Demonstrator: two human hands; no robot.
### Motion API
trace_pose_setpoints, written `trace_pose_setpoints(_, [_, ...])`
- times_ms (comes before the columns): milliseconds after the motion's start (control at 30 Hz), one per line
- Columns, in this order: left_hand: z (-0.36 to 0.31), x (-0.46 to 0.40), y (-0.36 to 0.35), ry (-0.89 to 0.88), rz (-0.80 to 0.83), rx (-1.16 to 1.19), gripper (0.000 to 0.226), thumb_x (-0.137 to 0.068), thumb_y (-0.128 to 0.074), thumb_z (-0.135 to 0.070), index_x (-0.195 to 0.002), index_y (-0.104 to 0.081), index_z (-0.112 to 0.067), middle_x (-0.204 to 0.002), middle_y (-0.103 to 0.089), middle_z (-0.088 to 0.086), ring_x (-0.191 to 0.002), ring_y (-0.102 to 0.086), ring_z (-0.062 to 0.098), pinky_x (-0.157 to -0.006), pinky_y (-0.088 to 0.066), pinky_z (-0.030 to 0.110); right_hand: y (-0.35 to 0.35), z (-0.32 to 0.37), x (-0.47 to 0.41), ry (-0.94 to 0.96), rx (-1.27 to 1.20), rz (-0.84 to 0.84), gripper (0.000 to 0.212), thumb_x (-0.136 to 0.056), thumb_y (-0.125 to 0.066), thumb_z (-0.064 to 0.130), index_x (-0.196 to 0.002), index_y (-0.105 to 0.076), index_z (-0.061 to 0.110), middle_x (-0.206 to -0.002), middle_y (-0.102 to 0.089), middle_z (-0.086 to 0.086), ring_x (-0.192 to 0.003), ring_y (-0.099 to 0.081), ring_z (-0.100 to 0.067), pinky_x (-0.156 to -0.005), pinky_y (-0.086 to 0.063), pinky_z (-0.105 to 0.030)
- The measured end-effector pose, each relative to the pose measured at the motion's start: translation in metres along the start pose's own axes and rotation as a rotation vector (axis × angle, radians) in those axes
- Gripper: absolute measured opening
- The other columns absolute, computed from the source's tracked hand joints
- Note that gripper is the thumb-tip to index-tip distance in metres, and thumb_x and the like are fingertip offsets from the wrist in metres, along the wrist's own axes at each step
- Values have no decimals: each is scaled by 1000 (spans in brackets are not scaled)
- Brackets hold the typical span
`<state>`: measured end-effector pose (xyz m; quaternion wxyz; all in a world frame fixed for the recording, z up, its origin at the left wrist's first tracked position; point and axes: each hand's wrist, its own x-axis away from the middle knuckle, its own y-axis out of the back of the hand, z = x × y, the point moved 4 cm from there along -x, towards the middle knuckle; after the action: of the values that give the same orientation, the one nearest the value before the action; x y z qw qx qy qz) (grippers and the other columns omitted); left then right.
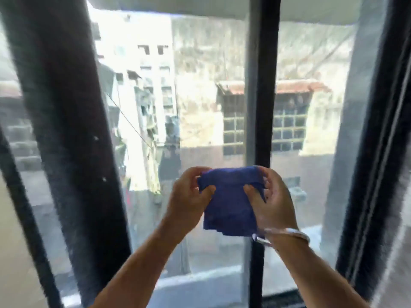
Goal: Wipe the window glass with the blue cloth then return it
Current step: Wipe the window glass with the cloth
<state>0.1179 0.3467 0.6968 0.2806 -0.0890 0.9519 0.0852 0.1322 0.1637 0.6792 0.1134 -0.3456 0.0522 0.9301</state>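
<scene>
A folded blue cloth (229, 203) hangs between both hands in front of the window glass (195, 96). My left hand (189, 196) pinches its upper left corner. My right hand (271, 201), with a silver bangle on the wrist, grips its upper right edge. The cloth is held a little off the pane, low in the middle section. The glass looks dusty and streaked, with buildings visible outside.
Thick black frame posts stand at the left (62, 130) and right (373, 152). A thinner black mullion (264, 85) runs down just behind the cloth. A pale wall (13, 241) borders the far left. A ledge (200, 278) shows below outside.
</scene>
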Motion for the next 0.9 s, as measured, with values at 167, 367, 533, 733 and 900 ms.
trace_pose_setpoints(167, [-34, -50, 45, -150, -116, 75, 35, -87, -72, 6, -111, -61, -17, -102, -74, 7, -86, -76, 22, -63, -60, 26, -63, 52, -47, 373, 148, -357, 30, -94, -57, 5, -120, -53, 20, -119, -59, -1, -113, -55, -13, -99, -44, -19])
trace_pose_setpoints(367, [-36, -54, 64, -473, -364, -329, 35, -87, -75, -17, -106, -64, -44, -99, -70, -33, -91, -67, -5, -67, -53, 9, -108, 40, -73, 363, 116, -440, 7, -90, -70, 22, -92, -64, 24, -93, -62, 6, -95, -60, -9, -81, -48, -14])
trace_pose_setpoints(533, [17, -41, 82, -578, -642, -782, 52, -96, -58, -32, -146, -46, -21, -153, -50, 0, -142, -41, 16, -119, -31, 37, -121, 20, -70, 912, 611, -332, 26, -96, -60, 16, -121, -65, 20, -114, -72, -14, -101, -67, -31, -89, -55, -43])
trace_pose_setpoints(733, [77, -33, 82, -475, -693, -1166, 69, -106, -27, -48, -156, -25, 0, -164, -25, 24, -155, -20, 37, -125, -23, 50, -129, -11, -46, 822, 968, -28, 83, -93, -35, 61, -149, -29, 0, -157, -22, -22, -142, -25, -45, -116, -20, -58])
trace_pose_setpoints(900, [90, -37, 88, -484, -722, -1224, 78, -103, -27, -53, -162, -11, -5, -170, -10, 18, -158, -15, 37, -129, -8, 47, -91, 15, -98, 679, 1005, -223, 75, -92, -40, 39, -150, -16, -3, -158, -13, -33, -145, -9, -48, -119, -7, -56])
